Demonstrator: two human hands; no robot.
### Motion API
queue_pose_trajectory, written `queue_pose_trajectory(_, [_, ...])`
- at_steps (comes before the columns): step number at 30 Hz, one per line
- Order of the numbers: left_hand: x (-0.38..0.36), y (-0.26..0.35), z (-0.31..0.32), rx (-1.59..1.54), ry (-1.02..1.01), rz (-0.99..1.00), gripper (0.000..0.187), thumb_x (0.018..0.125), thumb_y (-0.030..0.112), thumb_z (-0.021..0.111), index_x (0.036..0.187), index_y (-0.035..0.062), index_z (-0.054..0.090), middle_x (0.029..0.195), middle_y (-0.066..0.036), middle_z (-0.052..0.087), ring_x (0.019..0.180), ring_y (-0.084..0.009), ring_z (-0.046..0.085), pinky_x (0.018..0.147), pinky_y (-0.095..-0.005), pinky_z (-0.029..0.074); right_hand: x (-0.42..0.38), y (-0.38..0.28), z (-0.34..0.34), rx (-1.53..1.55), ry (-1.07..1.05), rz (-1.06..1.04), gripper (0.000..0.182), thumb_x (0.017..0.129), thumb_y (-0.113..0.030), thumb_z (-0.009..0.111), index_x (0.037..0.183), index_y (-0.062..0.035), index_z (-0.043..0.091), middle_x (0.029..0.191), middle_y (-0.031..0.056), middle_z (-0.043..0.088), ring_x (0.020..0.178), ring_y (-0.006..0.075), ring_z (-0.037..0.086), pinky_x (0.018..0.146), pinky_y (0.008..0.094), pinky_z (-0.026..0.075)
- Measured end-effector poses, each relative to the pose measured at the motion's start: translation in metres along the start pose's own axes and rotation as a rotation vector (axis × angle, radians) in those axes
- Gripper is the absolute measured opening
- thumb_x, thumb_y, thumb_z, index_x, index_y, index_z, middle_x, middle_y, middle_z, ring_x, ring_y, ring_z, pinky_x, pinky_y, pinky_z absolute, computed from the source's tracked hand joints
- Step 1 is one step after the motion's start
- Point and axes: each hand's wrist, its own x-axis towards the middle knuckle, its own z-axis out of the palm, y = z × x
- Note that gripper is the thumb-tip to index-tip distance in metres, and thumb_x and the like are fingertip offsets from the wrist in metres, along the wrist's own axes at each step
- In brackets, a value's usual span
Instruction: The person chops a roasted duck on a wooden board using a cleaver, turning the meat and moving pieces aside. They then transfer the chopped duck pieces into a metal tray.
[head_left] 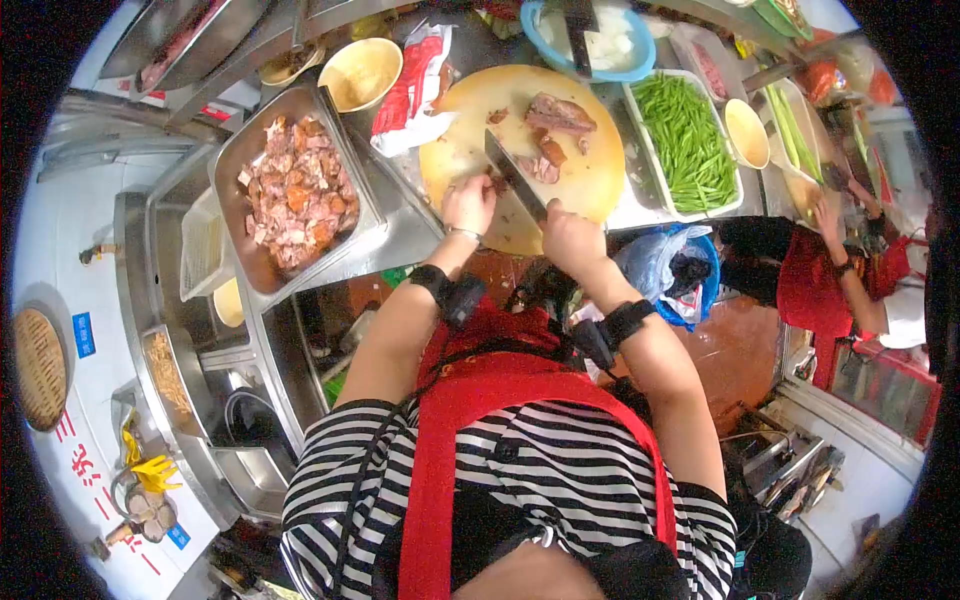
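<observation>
My right hand (573, 240) is wrapped round the handle of a kitchen knife (514, 178). The broad blade points up and left over the round cutting board (455, 110). Left of the blade, my left hand (469, 205) is closed, its fingers curled down at the board; what they hold, if anything, is hidden. A large chunk of meat (562, 113) lies on the board beyond the blade. Smaller cut pieces of meat (541, 169) lie close to the blade's right side. A small scrap (497, 116) sits near the knife tip.
To the left stands a steel tray of chopped meat (300, 190); behind it are a yellow bowl (361, 76) and a red-and-white bag (412, 90). Green beans (684, 140) fill a white tray at right. A blue basin (640, 45) is behind the board. A co-worker (840, 265) stands at right.
</observation>
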Motion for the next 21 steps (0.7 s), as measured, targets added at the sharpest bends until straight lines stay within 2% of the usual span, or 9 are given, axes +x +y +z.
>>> queue_pose_trajectory(6, [0.073, 0.003, -0.023, -0.241, -0.013, 0.001, 0.015, 0.075, 0.016, 0.059, 0.086, 0.0064, 0.059, 0.079, -0.008, 0.061, 0.08, -0.019, 0.058, 0.07, -0.0301, 0.046, -0.049, 0.04, -0.003, 0.152, 0.201, 0.008, 0.017, 0.08, -0.023, 0.048, 0.085, -0.0071, 0.045, 0.053, 0.0161, 0.056, 0.048, 0.0321, 0.058, 0.045, 0.0426, 0.046])
queue_pose_trajectory(9, [0.125, 0.03, -0.005, -0.401, -0.341, 0.144, 0.02, 0.074, 0.01, 0.057, 0.093, 0.0066, 0.057, 0.089, -0.009, 0.06, 0.087, -0.0219, 0.057, 0.076, -0.0321, 0.045, -0.066, 0.044, -0.004, 0.196, 0.116, -0.087, 0.021, 0.079, -0.026, 0.051, 0.084, -0.0067, 0.047, 0.052, 0.0142, 0.056, 0.049, 0.0314, 0.058, 0.045, 0.0428, 0.046])
queue_pose_trajectory(11, [0.146, 0.042, 0.019, -0.015, -0.625, 0.747, 0.029, 0.071, 0.004, 0.054, 0.1, 0.0082, 0.055, 0.101, -0.01, 0.057, 0.094, -0.0251, 0.055, 0.082, -0.0344, 0.044, -0.07, 0.036, 0.004, 0.206, 0.063, -0.118, 0.021, 0.079, -0.026, 0.052, 0.086, -0.0062, 0.048, 0.054, 0.0148, 0.056, 0.05, 0.032, 0.058, 0.046, 0.0436, 0.046])
queue_pose_trajectory(12, [0.148, 0.047, 0.028, -0.016, -0.632, 0.759, 0.029, 0.071, 0.004, 0.054, 0.1, 0.0082, 0.055, 0.101, -0.01, 0.057, 0.094, -0.0251, 0.055, 0.082, -0.0344, 0.044, -0.069, 0.031, 0.009, 0.204, 0.031, -0.128, 0.022, 0.078, -0.026, 0.052, 0.087, -0.006, 0.048, 0.055, 0.0152, 0.057, 0.051, 0.0318, 0.058, 0.046, 0.0438, 0.046])
queue_pose_trajectory(14, [0.152, 0.055, 0.042, 0.321, -0.949, 0.749, 0.035, 0.068, 0.002, 0.053, 0.102, 0.0099, 0.054, 0.107, -0.01, 0.053, 0.099, -0.0273, 0.052, 0.085, -0.036, 0.042, -0.066, 0.022, 0.017, 0.286, -0.032, -0.117, 0.024, 0.078, -0.026, 0.052, 0.088, -0.0051, 0.048, 0.057, 0.0155, 0.057, 0.053, 0.0311, 0.059, 0.047, 0.0441, 0.046])
queue_pose_trajectory(15, [0.151, 0.058, 0.041, 0.308, -0.86, 0.836, 0.026, 0.074, 0.015, 0.053, 0.099, 0.0112, 0.057, 0.095, -0.011, 0.059, 0.089, -0.0307, 0.056, 0.077, -0.038, 0.045, -0.064, 0.016, 0.014, 0.299, -0.035, -0.087, 0.024, 0.078, -0.027, 0.052, 0.086, -0.0047, 0.049, 0.058, 0.0162, 0.058, 0.054, 0.0313, 0.059, 0.049, 0.0435, 0.047])
queue_pose_trajectory(16, [0.152, 0.06, 0.039, 0.314, -0.868, 0.844, 0.026, 0.074, 0.015, 0.053, 0.099, 0.0112, 0.057, 0.095, -0.011, 0.059, 0.089, -0.0307, 0.056, 0.077, -0.038, 0.045, -0.061, 0.014, 0.017, 0.309, -0.031, -0.08, 0.024, 0.078, -0.027, 0.052, 0.086, -0.0047, 0.049, 0.058, 0.0162, 0.058, 0.054, 0.0313, 0.059, 0.049, 0.0435, 0.047])
queue_pose_trajectory(18, [0.152, 0.068, 0.028, 0.25, -0.964, 0.572, 0.029, 0.074, 0.022, 0.057, 0.101, 0.0112, 0.056, 0.095, -0.012, 0.06, 0.088, -0.0296, 0.057, 0.075, -0.0369, 0.045, -0.053, 0.012, 0.025, 0.333, -0.027, -0.063, 0.024, 0.078, -0.027, 0.051, 0.084, -0.0045, 0.05, 0.059, 0.0172, 0.058, 0.056, 0.0327, 0.059, 0.051, 0.0438, 0.047])
queue_pose_trajectory(21, [0.157, 0.036, 0.011, -0.053, -0.734, 0.258, 0.037, 0.076, 0.03, 0.062, 0.101, 0.0034, 0.054, 0.092, -0.012, 0.061, 0.084, -0.0207, 0.059, 0.074, -0.0295, 0.046, -0.038, 0.014, 0.024, 0.423, 0.003, 0.013, 0.028, 0.079, -0.03, 0.051, 0.087, -0.0033, 0.049, 0.064, 0.0199, 0.058, 0.062, 0.0355, 0.059, 0.055, 0.0449, 0.048])
